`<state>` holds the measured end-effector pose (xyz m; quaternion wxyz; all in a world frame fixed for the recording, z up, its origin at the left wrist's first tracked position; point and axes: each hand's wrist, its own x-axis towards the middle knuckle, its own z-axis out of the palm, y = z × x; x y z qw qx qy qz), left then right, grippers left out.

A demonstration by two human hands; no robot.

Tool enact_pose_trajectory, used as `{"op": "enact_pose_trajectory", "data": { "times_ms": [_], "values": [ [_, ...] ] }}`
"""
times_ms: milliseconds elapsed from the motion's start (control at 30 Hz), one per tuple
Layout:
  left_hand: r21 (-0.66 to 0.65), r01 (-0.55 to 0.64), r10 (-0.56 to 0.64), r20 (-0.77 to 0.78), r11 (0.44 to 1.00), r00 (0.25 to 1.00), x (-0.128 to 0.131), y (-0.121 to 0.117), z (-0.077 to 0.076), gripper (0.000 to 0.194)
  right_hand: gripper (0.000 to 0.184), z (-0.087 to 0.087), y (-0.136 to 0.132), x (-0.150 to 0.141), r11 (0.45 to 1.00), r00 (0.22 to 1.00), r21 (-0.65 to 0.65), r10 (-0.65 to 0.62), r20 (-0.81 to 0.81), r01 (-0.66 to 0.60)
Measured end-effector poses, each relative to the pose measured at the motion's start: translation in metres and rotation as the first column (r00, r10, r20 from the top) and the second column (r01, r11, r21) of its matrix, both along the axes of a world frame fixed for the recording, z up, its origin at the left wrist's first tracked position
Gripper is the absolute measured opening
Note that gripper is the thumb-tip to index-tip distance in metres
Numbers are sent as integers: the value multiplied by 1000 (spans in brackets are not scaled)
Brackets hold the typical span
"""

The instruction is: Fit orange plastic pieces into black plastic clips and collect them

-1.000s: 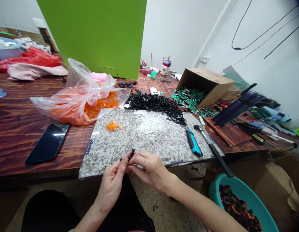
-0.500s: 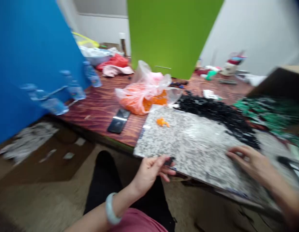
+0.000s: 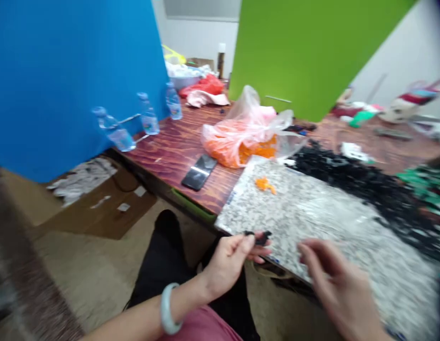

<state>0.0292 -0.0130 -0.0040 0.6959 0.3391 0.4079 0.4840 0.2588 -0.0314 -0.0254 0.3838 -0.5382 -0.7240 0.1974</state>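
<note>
My left hand point(image 3: 230, 258), with a pale bangle on the wrist, pinches a small black plastic piece point(image 3: 261, 237) between thumb and fingers at the front edge of the speckled board point(image 3: 287, 213). To its right, my right hand point(image 3: 337, 284) hovers low over the board, blurred, with thumb and fingertips drawn together; anything between them is hidden. Near the board's far left corner lies a small orange piece point(image 3: 265, 184). A long heap of black pieces point(image 3: 355, 184) runs along the board's far side, and a clear plastic sheet or bag point(image 3: 330, 213) seems to lie on it.
A phone point(image 3: 199, 172) and a plastic bag of orange pieces point(image 3: 241, 142) lie left of the board. Green pieces point(image 3: 424, 182) are piled at far right. Water bottles point(image 3: 115, 130) stand by the blue panel point(image 3: 74, 71). A green panel point(image 3: 305, 57) rises behind.
The view has swung left. My right hand has moved from the board's right part, near the black heap, towards my left hand, which keeps holding the black piece.
</note>
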Motion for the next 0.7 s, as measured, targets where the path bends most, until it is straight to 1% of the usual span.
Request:
{"op": "enact_pose_trajectory", "data": {
  "times_ms": [33, 67, 100, 133, 200, 300, 400, 500, 700],
  "values": [
    [5, 0, 0, -11, 1000, 1000, -2, 1, 1, 44, 5, 18, 7, -27, 999, 1000, -35, -8, 9, 8],
    [13, 6, -6, -13, 1000, 1000, -3, 3, 1, 40, 7, 31, 13, -52, 1000, 1000, -28, 3, -23, -3],
    [30, 37, -37, -21, 999, 999, -5, 4, 1, 38, 7, 38, 18, -72, 999, 998, -22, 23, -57, -24],
    [43, 60, -58, -36, 997, 998, -6, 5, 0, 37, 7, 42, 21, -86, 1000, 996, -16, 24, -81, -25],
    [59, 87, -83, -71, 994, 994, -7, 5, -2, 35, 8, 42, 20, -103, 999, 992, -2, 43, -118, -44],
    [69, 86, -79, -99, 994, 992, -7, 3, -3, 35, 10, 34, 11, -106, 998, 989, 21, 57, -135, -54],
    [63, 93, -87, -90, 994, 992, -7, 2, -4, 35, 10, 30, 8, -104, 998, 988, 27, 53, -142, -50],
    [63, 108, -102, -93, 992, 990, -7, 1, -5, 33, 9, 30, 8, -104, 999, 991, 21, 40, -129, -37],
    [91, 132, -118, -145, 987, 982, -8, -2, -7, 34, 9, 32, 6, -104, 997, 996, 70, 33, -84, -27]
  ]
}}
